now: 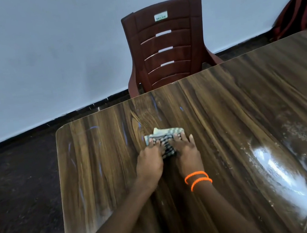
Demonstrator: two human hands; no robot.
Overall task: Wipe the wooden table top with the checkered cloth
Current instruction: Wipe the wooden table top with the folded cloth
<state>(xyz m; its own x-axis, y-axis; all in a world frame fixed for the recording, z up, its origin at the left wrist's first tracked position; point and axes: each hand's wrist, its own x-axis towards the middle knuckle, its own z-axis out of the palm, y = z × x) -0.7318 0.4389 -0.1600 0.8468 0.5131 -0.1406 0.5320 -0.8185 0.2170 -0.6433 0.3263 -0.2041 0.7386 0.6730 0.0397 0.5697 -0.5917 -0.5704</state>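
Cloth (163,141) folded, on table (227,109) nr far edge, under left hand (149,161) and right hand (187,157); fingers flat, pressing, not clenched. I judge wipe partway: white specks (300,134) on right side (plus blue streaks (75,160) on left) not yet done.

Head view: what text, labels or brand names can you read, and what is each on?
"DELUX": white sticker at the top of the back of the brown plastic chair.
No other text shows on the checkered cloth, wooden table top or red bag.
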